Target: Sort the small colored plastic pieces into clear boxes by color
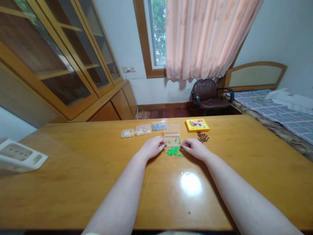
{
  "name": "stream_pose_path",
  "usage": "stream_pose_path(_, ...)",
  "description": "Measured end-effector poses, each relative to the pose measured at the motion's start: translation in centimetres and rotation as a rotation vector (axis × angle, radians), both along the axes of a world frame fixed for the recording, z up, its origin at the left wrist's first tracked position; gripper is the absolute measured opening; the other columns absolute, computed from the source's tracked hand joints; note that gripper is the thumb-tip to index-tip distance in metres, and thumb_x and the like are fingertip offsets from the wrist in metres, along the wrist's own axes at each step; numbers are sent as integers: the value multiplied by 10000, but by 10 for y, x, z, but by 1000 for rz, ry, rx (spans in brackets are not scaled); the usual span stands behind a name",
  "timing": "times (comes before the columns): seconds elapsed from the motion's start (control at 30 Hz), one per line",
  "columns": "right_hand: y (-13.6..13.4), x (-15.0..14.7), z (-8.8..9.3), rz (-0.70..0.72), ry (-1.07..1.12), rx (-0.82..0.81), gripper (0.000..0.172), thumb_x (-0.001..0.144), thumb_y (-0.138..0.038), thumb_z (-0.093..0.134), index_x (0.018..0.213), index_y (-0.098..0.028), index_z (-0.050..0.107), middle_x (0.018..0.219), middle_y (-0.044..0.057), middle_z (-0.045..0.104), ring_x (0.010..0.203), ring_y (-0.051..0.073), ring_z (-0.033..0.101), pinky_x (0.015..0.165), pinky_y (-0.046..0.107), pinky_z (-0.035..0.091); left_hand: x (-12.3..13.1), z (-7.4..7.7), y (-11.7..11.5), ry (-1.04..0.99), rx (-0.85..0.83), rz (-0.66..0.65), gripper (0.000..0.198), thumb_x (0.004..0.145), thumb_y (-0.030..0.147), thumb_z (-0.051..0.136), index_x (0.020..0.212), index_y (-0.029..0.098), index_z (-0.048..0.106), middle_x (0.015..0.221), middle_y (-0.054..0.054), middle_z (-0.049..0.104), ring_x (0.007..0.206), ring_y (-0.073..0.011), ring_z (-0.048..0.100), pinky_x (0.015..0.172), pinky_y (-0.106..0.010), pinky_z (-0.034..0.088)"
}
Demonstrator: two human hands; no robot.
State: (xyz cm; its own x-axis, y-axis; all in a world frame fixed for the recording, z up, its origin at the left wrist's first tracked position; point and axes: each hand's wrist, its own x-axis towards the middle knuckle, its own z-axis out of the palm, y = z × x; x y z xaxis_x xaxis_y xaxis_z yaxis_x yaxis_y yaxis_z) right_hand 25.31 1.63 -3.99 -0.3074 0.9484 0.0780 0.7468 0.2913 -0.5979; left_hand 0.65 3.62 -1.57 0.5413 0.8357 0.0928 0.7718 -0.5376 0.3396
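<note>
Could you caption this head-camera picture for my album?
Left hand and right hand flank an open clear box, with loose green pieces heaped in front.

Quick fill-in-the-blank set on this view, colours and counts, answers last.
The pile of small pieces between the left hand and right hand is ____ in colour.
Brown pieces lie beside the ____ box.
Left of the open clear case sit ____ other clear cases.
Missing words: green; yellow; three.

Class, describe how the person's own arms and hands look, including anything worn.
Both forearms are bare, with no watch or bracelet. The left hand and right hand are ungloved, each showing a dark fingertip spot, perhaps nail polish.
</note>
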Motion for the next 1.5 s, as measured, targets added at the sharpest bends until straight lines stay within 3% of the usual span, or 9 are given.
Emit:
stream_pose_path(0.1, 0, -7, 1, -116, 31, 62, 250, 833, -378, 486, 796, -183, 637, 592, -11, 564, 556, 121, 473, 532, 220, 313, 0, 1, -1, 8, -25, -18, 167, 833, 304, 492, 820, 193, 615, 851, -26, 634, 756, -148, 565, 665, -243, 408)
stream_pose_path(0.27, -2, -8, 5, -128, 19, 33, 249, 831, -339, 485, 936, -199, 662, 607, -7, 588, 557, 125, 487, 542, 223, 317, -4, -3, -2, 89, -142, -54, 172, 731, 344, 632, 841, 212, 627, 839, -13, 656, 740, -157, 577, 630, -233, 397)
stream_pose_path(0.47, -4, -2, 6, 28, -45, 19, 271, 830, -364, 472, 703, -182, 628, 577, -13, 560, 545, 111, 472, 523, 220, 294, -5, -11, 2, 133, -151, -44, 105, 783, 303, 564, 796, 224, 631, 817, -8, 669, 721, -156, 582, 620, -234, 392)
stream_pose_path(0.73, -3, 7, 5, 62, -123, -36, 156, 754, -289, 557, 811, -212, 680, 691, -1, 661, 601, 120, 546, 561, 216, 353, -4, -6, 0, 93, -125, -55, 107, 795, 276, 545, 767, 205, 619, 791, -18, 657, 709, -154, 574, 629, -239, 402)
stream_pose_path(1.0, -4, 5, 13, 42, -380, 50, 189, 775, -273, 537, 816, -233, 717, 812, 40, 715, 729, 177, 626, 625, 245, 395, 8, -3, 0, -178, 126, 103, 197, 874, 263, 456, 967, 188, 612, 1003, -50, 623, 935, -170, 572, 843, -294, 441)
stream_pose_path(1.2, -5, 0, 15, 46, -408, 80, 174, 785, -271, 541, 759, -224, 706, 769, 52, 707, 690, 178, 618, 600, 248, 380, 8, -2, -5, 3, 55, -76, 164, 858, 273, 497, 925, 224, 639, 959, -27, 609, 868, -152, 573, 767, -255, 447)
stream_pose_path(1.5, -5, 0, 13, 26, -274, 34, 186, 792, -284, 532, 799, -213, 703, 748, 34, 699, 669, 151, 597, 598, 234, 372, 9, -10, -5, 77, 19, -120, 201, 862, 303, 511, 990, 299, 666, 1009, -16, 604, 901, -163, 578, 769, -256, 439)
